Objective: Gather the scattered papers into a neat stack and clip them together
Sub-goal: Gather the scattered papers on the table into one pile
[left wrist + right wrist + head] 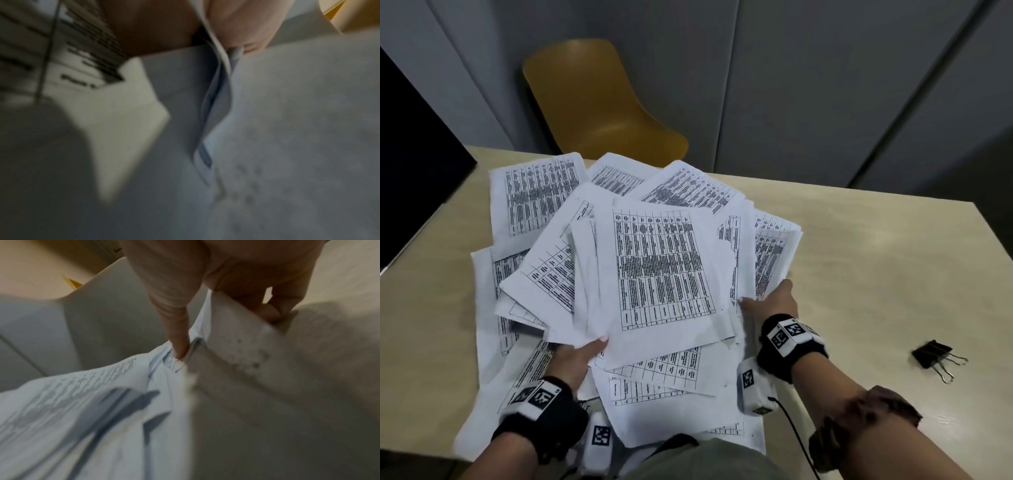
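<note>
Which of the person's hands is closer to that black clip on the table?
The right. The right hand grips the papers at their right edge, on the binder clip's side; the left hand holds them further left, across the pile.

The papers (619,274) lie in an overlapping heap on the surface (859,257), toward its left and near side. The left hand (575,359) is at the heap's near edge, the right hand (774,301) at its right edge. The binder clip (936,356) lies well apart to the right. A chair (599,109) stands behind the surface.
</note>
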Action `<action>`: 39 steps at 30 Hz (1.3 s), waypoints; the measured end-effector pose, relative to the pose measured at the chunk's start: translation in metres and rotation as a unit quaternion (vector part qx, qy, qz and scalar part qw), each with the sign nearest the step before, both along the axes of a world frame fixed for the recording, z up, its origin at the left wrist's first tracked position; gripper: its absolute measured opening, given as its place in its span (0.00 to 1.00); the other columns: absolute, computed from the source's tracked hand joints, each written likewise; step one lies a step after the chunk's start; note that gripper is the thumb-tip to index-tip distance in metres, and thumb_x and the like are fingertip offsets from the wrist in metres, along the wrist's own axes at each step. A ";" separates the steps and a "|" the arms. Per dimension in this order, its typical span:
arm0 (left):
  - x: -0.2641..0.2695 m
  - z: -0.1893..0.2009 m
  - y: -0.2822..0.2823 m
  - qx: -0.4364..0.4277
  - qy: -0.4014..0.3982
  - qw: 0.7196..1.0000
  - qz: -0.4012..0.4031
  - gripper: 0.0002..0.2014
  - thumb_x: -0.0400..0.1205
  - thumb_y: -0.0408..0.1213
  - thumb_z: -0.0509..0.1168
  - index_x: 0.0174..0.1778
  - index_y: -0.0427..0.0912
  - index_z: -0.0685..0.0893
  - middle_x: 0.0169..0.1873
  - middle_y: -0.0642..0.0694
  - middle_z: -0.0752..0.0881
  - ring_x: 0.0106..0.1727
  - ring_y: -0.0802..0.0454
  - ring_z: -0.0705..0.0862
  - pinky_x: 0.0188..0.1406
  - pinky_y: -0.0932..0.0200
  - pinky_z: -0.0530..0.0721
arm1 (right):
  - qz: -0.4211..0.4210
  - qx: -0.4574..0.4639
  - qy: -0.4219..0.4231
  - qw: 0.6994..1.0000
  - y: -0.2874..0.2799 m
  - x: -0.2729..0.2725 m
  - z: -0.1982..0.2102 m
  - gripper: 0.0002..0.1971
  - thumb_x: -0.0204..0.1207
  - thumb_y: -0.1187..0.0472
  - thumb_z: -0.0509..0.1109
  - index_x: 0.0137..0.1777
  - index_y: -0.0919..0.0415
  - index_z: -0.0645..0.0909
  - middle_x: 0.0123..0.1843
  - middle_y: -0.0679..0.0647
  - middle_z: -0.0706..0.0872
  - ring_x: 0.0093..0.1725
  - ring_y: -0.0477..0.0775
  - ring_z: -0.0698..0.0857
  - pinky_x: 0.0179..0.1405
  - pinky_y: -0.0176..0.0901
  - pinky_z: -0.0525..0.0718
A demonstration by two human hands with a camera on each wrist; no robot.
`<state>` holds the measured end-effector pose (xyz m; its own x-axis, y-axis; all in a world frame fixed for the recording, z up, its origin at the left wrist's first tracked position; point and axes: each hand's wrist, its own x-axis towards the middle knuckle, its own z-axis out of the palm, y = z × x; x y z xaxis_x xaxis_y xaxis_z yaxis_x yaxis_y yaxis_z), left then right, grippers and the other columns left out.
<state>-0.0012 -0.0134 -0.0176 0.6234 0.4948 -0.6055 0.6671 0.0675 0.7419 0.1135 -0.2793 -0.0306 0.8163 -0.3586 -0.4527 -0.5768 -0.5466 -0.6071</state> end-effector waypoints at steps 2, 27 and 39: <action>0.002 -0.002 -0.002 0.011 -0.013 1.000 0.002 0.17 0.77 0.32 0.69 0.50 0.17 0.78 0.32 0.41 0.80 0.52 0.37 0.82 0.51 0.52 0.75 | 0.018 -0.012 0.007 1.000 -0.003 0.000 0.000 0.21 0.67 0.55 0.75 0.54 0.61 0.69 0.55 0.62 0.83 0.48 0.63 0.83 0.47 0.47 0.82; 0.001 -0.019 0.003 0.013 -0.006 0.998 -0.056 0.13 0.75 0.32 0.71 0.49 0.35 0.75 0.51 0.38 0.82 0.54 0.42 0.79 0.62 0.52 0.74 | -0.150 -0.005 -0.143 0.978 -0.073 -0.034 0.008 0.11 0.76 0.64 0.67 0.54 0.69 0.81 0.39 0.62 0.84 0.39 0.63 0.85 0.44 0.50 0.85; 0.001 -0.022 0.002 0.001 -0.027 0.999 -0.040 0.17 0.74 0.28 0.71 0.57 0.28 0.80 0.54 0.34 0.85 0.56 0.40 0.83 0.63 0.49 0.76 | -0.125 -0.102 -0.350 0.923 -0.089 -0.033 0.062 0.06 0.79 0.68 0.62 0.50 0.68 0.79 0.36 0.57 0.78 0.36 0.56 0.75 0.38 0.40 0.71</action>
